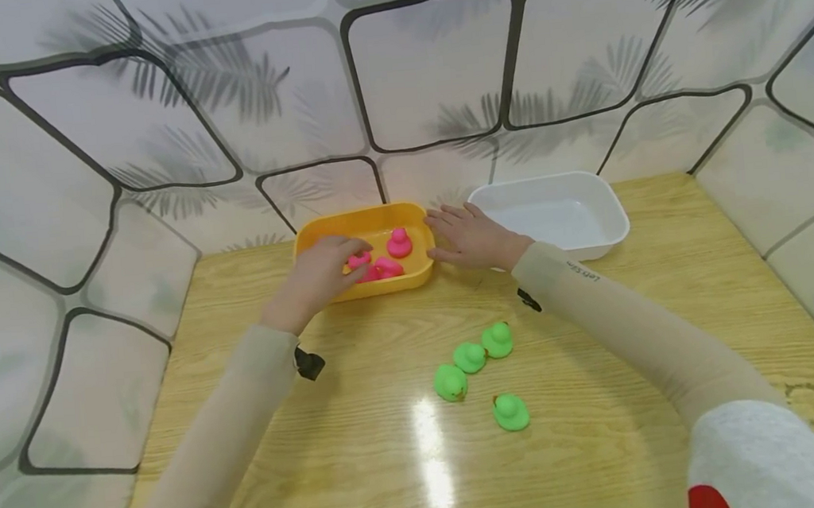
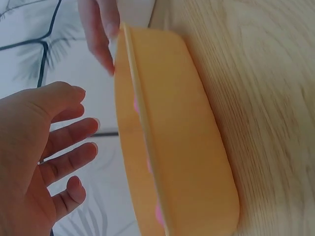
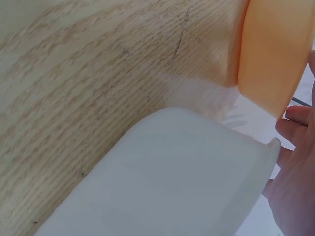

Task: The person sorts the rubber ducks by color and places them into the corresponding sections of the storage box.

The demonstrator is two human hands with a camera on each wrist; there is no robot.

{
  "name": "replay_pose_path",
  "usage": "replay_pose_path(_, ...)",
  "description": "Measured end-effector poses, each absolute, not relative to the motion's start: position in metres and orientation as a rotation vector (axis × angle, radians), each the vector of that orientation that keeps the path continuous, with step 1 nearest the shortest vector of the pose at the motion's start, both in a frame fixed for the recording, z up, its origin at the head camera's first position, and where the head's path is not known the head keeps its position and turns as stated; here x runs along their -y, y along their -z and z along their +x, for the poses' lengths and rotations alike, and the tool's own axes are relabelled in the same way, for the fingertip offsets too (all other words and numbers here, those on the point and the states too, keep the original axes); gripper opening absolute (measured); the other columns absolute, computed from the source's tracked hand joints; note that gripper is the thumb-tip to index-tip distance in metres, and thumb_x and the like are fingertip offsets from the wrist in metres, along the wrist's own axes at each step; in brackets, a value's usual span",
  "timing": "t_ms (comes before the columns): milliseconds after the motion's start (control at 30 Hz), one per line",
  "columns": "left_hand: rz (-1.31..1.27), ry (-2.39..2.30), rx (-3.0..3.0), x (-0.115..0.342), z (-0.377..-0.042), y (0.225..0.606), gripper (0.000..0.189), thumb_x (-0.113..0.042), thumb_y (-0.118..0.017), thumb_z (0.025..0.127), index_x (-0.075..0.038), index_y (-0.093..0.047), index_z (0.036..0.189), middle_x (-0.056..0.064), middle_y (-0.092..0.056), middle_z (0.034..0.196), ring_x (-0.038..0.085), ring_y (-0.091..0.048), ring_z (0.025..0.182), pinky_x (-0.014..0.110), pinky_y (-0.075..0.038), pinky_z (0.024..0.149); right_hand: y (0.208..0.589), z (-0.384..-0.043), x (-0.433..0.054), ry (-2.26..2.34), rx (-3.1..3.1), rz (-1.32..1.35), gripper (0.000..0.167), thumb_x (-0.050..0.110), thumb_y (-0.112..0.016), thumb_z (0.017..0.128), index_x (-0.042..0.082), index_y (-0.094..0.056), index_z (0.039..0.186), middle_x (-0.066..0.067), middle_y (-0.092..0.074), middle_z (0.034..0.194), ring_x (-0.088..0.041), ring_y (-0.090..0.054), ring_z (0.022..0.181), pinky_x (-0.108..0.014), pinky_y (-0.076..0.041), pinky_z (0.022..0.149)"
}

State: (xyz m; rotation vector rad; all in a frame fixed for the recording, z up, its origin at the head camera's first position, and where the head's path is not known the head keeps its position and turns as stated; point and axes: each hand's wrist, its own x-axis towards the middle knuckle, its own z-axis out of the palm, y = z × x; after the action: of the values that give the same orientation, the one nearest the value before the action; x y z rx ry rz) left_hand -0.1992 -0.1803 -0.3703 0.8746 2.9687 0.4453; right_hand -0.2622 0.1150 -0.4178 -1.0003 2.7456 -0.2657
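Note:
A yellow-orange plastic tub [image 1: 367, 289] stands by the back wall with several pink toy ducks [image 1: 399, 243] in it. My left hand [image 1: 318, 273] hovers over the tub's left part. In the left wrist view, its loosely bent fingers [image 2: 74, 162] hold nothing and stay clear of the rim. At the tub's right end is my right hand [image 1: 473, 237], its fingers fairly straight and at the rim. Part of that hand [image 3: 298, 182] covers the near left corner of a white tub [image 1: 555, 218]. The right fingertips are partly hidden in the right wrist view.
Several green toy ducks [image 1: 469, 357] sit on the wooden table [image 1: 322, 452] in front of the two tubs. Patterned cloth walls [image 1: 428, 69] enclose the back and sides of the table. A bright reflection lies on the tabletop near the middle.

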Motion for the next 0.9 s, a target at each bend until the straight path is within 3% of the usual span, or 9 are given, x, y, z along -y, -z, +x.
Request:
replay_pose_path(200, 0.996, -0.469, -2.947, 0.157, -0.203, 0.379, 0.03, -0.026, -0.072, 0.1, -0.007, -0.07, 0.124, 0.013, -0.072, 0.112, 0.033, -0.066, 0.102, 0.046, -0.056, 0.087, 0.416, -0.259, -0.123, 0.357, -2.768, -1.048, 0.071, 0.047, -0.044, 0.11, 0.002, -0.029, 0.163, -0.019, -0.023, 0.171, -0.039, -0.017, 0.158, -0.059, -0.013, 0.126)
replay_pose_path(333, 0.997, -0.483, -2.925, 0.147, -0.204, 0.381, 0.031, -0.029, -0.071, 0.101, -0.009, -0.071, 0.125, 0.011, -0.072, 0.119, 0.032, -0.065, 0.106, 0.046, -0.056, 0.09, 0.411, -0.253, -0.131, 0.393, -2.793, -1.13, 0.064, 0.042, -0.049, 0.11, 0.001, -0.039, 0.159, -0.022, -0.035, 0.165, -0.04, -0.03, 0.153, -0.057, -0.023, 0.124)
replay_pose_path(600, 0.996, -0.526, -2.891, 0.131, -0.21, 0.387, 0.035, -0.028, -0.068, 0.103, -0.004, -0.07, 0.129, 0.012, -0.071, 0.126, 0.032, -0.063, 0.12, 0.046, -0.049, 0.106, 0.401, -0.23, -0.15, 0.483, -2.837, -1.345, 0.043, 0.028, -0.062, 0.105, -0.002, -0.063, 0.135, -0.019, -0.062, 0.132, -0.037, -0.057, 0.12, -0.053, -0.045, 0.105)
replay_pose_path(900, 1.085, -0.497, -2.969, 0.099, -0.222, 0.393, 0.032, -0.028, -0.067, 0.103, -0.006, -0.071, 0.127, 0.011, -0.071, 0.115, 0.029, -0.064, 0.103, 0.042, -0.053, 0.094, 0.401, -0.19, -0.172, 0.571, -2.796, -1.381, 0.029, 0.021, -0.069, 0.101, 0.001, -0.07, 0.122, -0.012, -0.069, 0.113, -0.027, -0.063, 0.102, -0.045, -0.053, 0.091)
